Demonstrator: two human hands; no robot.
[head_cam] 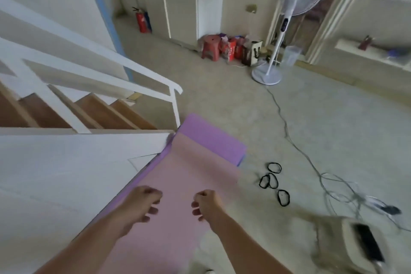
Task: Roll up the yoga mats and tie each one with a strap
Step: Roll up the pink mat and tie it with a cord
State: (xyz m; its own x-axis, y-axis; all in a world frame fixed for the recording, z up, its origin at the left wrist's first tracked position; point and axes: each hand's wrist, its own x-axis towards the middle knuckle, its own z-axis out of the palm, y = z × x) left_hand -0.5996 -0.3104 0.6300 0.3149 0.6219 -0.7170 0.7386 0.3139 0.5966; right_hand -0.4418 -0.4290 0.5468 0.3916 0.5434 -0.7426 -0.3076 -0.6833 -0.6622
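I see both forearms stretched forward over the pink mat (189, 173), left hand (142, 203) and right hand (206, 203) side by side, fingers loosely curled and gripping nothing, the mat lying flat atop a purple mat (209, 135) on the floor, black straps (270, 180) loose to its right.

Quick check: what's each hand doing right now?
Left hand: fingers loosely curled, holding nothing, over the pink mat.
Right hand: loosely curled too, holding nothing.
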